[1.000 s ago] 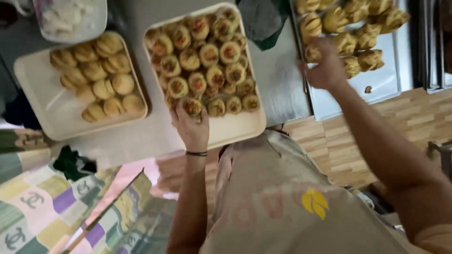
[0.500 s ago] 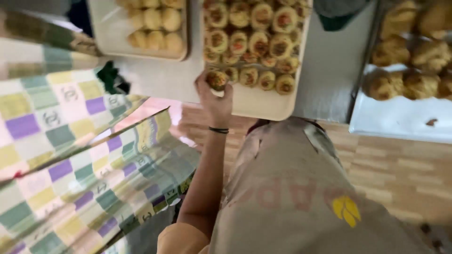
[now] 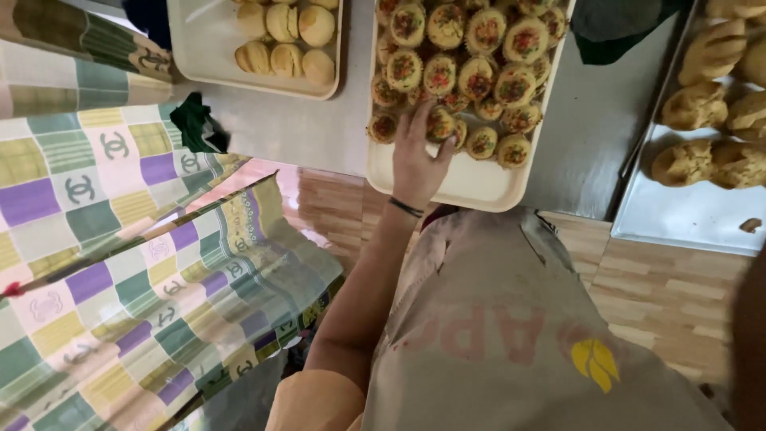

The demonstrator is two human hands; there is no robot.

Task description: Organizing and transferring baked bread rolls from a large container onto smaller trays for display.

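**Left hand resting on the filled pastries at the near edge of the tray**

The left hand (image 3: pixel 417 156) is lying palm-down over the cream tray (image 3: pixel 479 182), fingers loosely spread and partly open, fingertips touching a small round filled pastry (image 3: pixel 440 124) in the front rows; whether it is actually gripping one, I cannot tell. That pastry is sitting among the other filled pastries (image 3: pixel 467 64), packed close together and covering the far part of the tray, while the tray's near strip is showing bare. The tray is sitting at the near edge of the grey surface (image 3: pixel 303 132). A second cream tray (image 3: pixel 203 56) with plain golden buns (image 3: pixel 287 36) is lying to the left, toward the far edge. A metal sheet (image 3: pixel 686 219) with larger browned rolls (image 3: pixel 702 104) is sitting at the right. The right hand is not showing.
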